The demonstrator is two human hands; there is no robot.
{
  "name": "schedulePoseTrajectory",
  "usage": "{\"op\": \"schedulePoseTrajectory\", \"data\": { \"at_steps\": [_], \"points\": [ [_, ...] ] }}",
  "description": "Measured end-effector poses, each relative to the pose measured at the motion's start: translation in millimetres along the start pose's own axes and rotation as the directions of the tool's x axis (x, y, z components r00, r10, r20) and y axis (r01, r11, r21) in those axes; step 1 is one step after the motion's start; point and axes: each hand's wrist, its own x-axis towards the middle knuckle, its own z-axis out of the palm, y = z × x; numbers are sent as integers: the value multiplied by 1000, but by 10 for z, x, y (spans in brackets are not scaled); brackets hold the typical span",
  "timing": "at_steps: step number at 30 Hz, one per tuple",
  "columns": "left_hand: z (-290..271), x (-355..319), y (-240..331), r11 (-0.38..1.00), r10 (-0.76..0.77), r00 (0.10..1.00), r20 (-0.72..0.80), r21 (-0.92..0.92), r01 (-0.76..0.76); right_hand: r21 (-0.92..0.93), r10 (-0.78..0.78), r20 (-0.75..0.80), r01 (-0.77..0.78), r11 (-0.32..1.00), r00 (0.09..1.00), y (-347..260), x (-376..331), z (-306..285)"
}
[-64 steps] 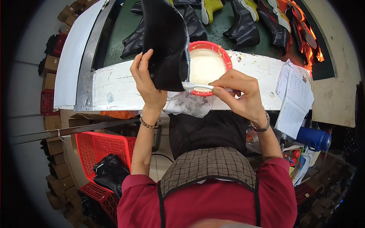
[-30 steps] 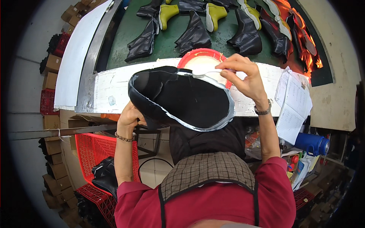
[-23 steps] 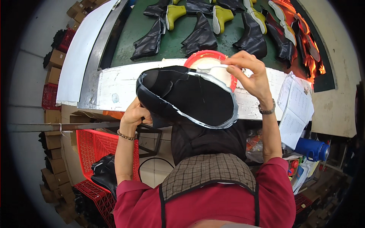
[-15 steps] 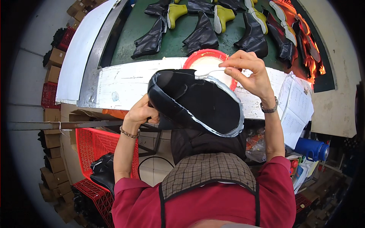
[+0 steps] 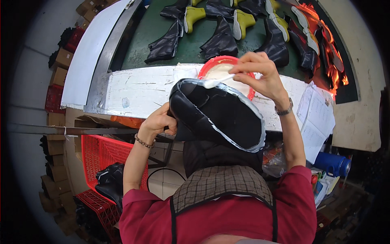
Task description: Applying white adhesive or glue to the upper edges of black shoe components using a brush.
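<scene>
My left hand [image 5: 159, 123] is closed round the shaft side of a black boot upper [image 5: 237, 116], holding it up with its underside facing me. A whitish wet band runs along the rim of that underside. In the pinched fingers of my right hand [image 5: 262, 75] is a small white brush [image 5: 217, 82], its head against the band at the upper edge of the boot. Just behind the boot stands a red bowl [image 5: 206, 66] with cream-coloured paste in it, partly covered by my right hand and the brush.
A white-topped ledge [image 5: 134, 91] lies under the bowl. Beyond it, several black boots [image 5: 221, 38] and yellow-green wedge soles [image 5: 243, 24] lie on a green belt [image 5: 136, 49]. Papers [image 5: 315, 114] hang at the right, above a blue flask [image 5: 333, 163]. A red crate [image 5: 107, 152] stands at the left.
The brush has slid a little left along the boot's upper edge. The boot and my left hand have shifted slightly right and nearer me.
</scene>
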Motion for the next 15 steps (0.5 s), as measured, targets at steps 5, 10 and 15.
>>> {"op": "schedulePoseTrajectory", "data": {
  "at_steps": [5, 10, 15],
  "points": [
    [-248, -195, -22, 988, 131, 989, 75, -91, -124, 96, 238, -134, -226, 969, 962, 86, -313, 0],
    [-640, -347, 56, 824, 274, 912, -306, -414, -387, 433, 754, -198, -634, 640, 626, 641, -1015, 184],
    [-1310, -130, 317, 728, 238, 797, -555, -441, -524, 407, 811, -233, -704, 582, 536, 927, -1573, 586]
  ]
}}
